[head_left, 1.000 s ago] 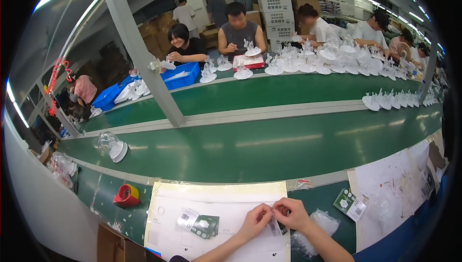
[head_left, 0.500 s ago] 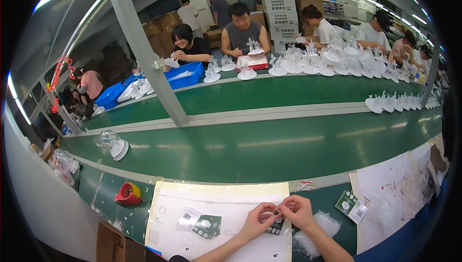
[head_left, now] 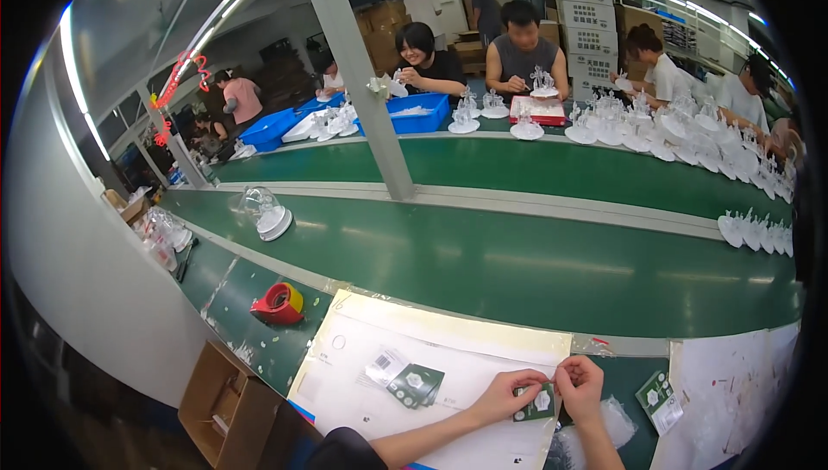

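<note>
Reading from where the hands meet, I see a cardboard box at nine o'clock, a clear dome on a white base at ten, and a red tape dispenser between nine and ten. Overlapping leaflets lie on the white sheet at nine. My wearer's left hand curls over the green card, just at seven; the right hand's fingertips meet the left's near its upper edge. I cannot tell whether either grips it. Clear plastic lies at four.
</note>
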